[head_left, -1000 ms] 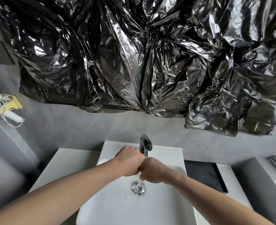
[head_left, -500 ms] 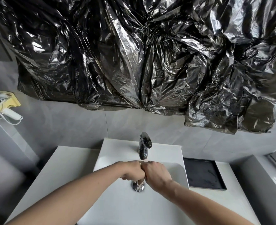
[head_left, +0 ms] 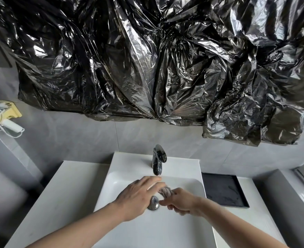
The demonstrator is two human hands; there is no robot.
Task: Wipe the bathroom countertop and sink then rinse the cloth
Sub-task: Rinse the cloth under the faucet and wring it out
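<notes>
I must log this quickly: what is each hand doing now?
Left hand: open, fingers spread, holding nothing.
Right hand: closed on the twisted cloth.

faucet (head_left: 158,159) overhanging basin's back, black tray (head_left: 224,190) filling right countertop, left countertop (head_left: 63,190) bare

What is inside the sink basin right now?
Both hands are in the sink: the right hand grips a twisted cloth, the left hand is open beside the drain stopper, partly covering it.
</notes>
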